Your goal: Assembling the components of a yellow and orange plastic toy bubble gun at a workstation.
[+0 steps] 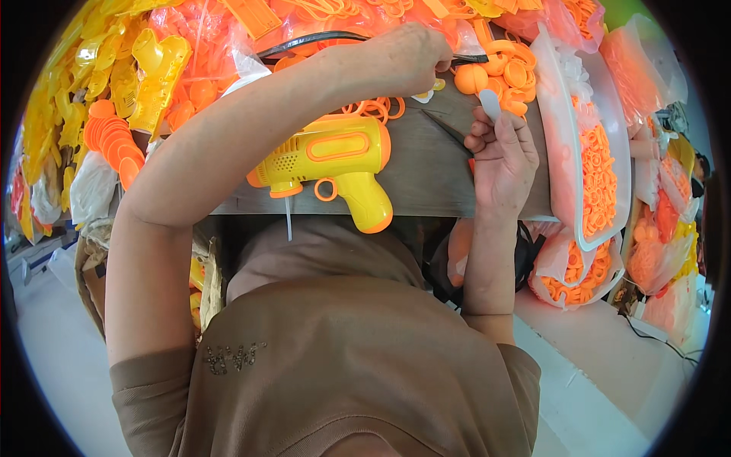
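My left hand point(420, 64) reaches across the far side of the worktop, its fingers curled closed and mostly hidden. A dark strip point(470, 59) shows just beyond its fingertips; whether the hand grips it I cannot tell. Held up at the right, my right hand point(504, 156) pinches a small pale flat piece with a rounded end point(489, 105) between thumb and fingers. A yellow and orange toy gun point(331, 156) lies on its side near the front edge, below my left forearm, with a thin pale tube point(288, 218) hanging from it. Orange rounded parts point(502, 72) are piled beyond my right hand.
Yellow moulded parts point(156, 80) heap up at the left, beside stacked orange discs point(114, 141). A clear bin point(585, 236) of small orange rings stands at the right. A dark pointed strip point(445, 128) lies on the worktop point(434, 186). A cardboard box point(93, 263) sits low at the left.
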Demonstrator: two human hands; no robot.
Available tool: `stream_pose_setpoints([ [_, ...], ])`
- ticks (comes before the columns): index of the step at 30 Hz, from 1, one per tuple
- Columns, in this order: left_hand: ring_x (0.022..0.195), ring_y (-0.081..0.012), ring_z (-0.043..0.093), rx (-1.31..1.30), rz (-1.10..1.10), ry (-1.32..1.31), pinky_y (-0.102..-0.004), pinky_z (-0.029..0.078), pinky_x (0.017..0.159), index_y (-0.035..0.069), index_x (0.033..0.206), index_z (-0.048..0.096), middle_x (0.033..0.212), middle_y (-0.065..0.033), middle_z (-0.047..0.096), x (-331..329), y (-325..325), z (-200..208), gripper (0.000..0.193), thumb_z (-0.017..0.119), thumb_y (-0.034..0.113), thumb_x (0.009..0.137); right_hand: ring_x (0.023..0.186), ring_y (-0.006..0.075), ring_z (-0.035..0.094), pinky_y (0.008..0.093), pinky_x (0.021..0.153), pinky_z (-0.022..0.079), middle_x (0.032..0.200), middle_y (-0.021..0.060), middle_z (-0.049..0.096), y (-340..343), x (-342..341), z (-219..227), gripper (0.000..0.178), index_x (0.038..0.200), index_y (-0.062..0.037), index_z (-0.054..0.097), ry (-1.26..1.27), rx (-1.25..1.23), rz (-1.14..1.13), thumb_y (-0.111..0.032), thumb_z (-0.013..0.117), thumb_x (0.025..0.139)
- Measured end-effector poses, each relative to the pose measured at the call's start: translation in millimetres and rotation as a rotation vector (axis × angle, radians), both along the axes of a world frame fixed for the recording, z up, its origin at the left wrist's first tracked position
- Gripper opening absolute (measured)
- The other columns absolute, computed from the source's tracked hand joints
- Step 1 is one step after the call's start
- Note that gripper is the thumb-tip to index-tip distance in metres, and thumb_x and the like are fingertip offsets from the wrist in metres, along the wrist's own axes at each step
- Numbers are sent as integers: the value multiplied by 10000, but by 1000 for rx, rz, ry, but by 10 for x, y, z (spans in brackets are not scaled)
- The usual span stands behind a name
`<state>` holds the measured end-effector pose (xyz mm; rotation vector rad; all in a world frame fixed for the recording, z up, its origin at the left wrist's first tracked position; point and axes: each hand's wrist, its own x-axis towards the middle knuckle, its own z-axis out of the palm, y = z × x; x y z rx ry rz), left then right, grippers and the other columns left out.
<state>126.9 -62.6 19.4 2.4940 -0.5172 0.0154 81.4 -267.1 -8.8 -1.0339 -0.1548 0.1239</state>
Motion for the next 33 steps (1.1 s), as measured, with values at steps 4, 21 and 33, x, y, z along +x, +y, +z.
stream_pose_setpoints([
  [4, 685, -240, 632, -150, 67, -89, -352, 509, 649, 31, 894, 683, 732, -118, 645, -136, 64, 201, 154, 629, 133, 792, 801, 185, 625, 301, 661, 540, 1008, 183, 638, 108, -85, 75, 140, 1020, 27, 575, -47, -86, -31, -56, 555, 909],
  [21, 601, -22, 544, -877, 126, 273, -173, 412, 525, -11, 916, 623, 736, -15, 631, -1093, 581, 577, 163, 711, 24, 784, 901, 235, 620, 305, 747, 514, 1013, 192, 630, 635, -272, 545, 273, 983, 22, 603, -1251, -758, -81, 45, 717, 737],
  [33, 1037, -336, 515, -69, 31, -384, -415, 440, 853, 83, 1079, 654, 1159, -124, 570, -1707, 885, -46, 378, 703, 110, 705, 914, 183, 602, 297, 853, 450, 1001, 121, 640, 369, -254, 111, 444, 1132, 3, 550, -825, -860, 162, 48, 715, 722],
])
